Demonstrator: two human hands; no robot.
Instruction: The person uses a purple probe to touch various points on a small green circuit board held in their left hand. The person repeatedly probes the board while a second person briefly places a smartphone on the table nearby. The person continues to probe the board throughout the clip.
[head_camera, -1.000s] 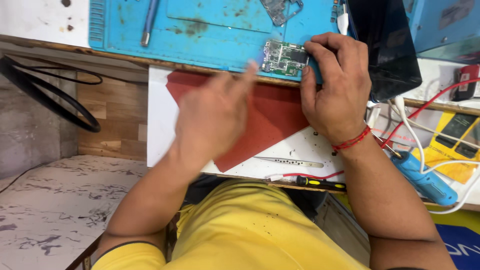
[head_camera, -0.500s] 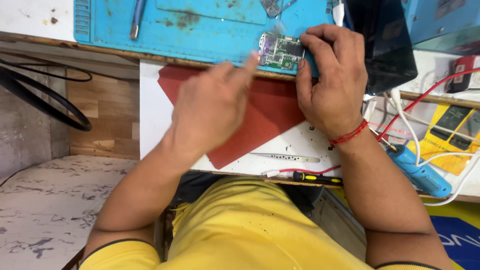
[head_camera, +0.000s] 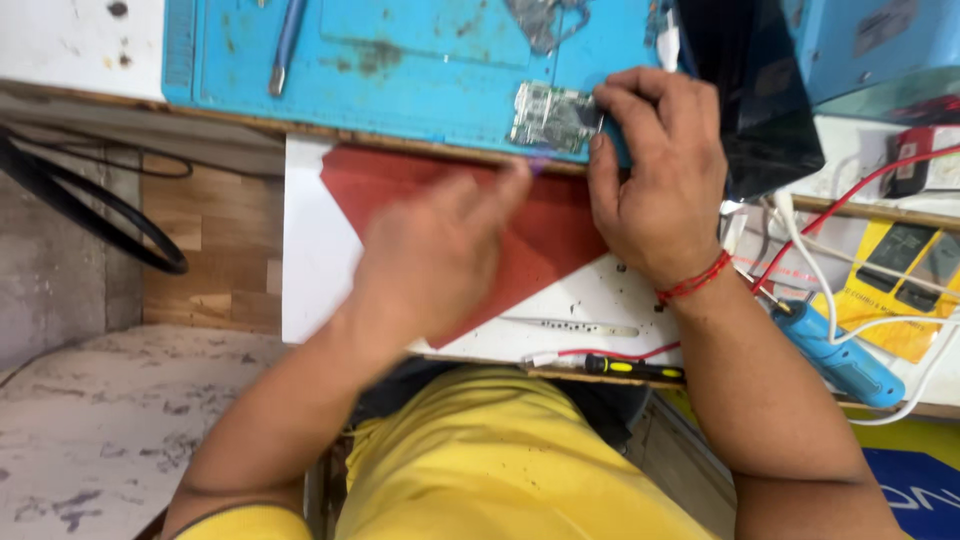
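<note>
Circuit board (head_camera: 552, 117) at top centre of frame, on blue mat (head_camera: 400, 70) near its lower edge. Right hand (head_camera: 655, 170) pinches board's right end with fingertips. Left hand (head_camera: 440, 250) blurred over red sheet (head_camera: 560, 235), forefinger out toward board, grip unclear. Tweezers (head_camera: 575, 326) lower centre.

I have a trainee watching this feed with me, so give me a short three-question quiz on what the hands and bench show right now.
1. True or false: the right hand grips the small circuit board at its edge.
2. What colour is the work mat under the board?
A. blue
B. green
C. grey
3. Fill in: the blurred left hand is over the ____ sheet.

Key
1. True: its fingers pinch the board's right edge.
2. A
3. red
</note>
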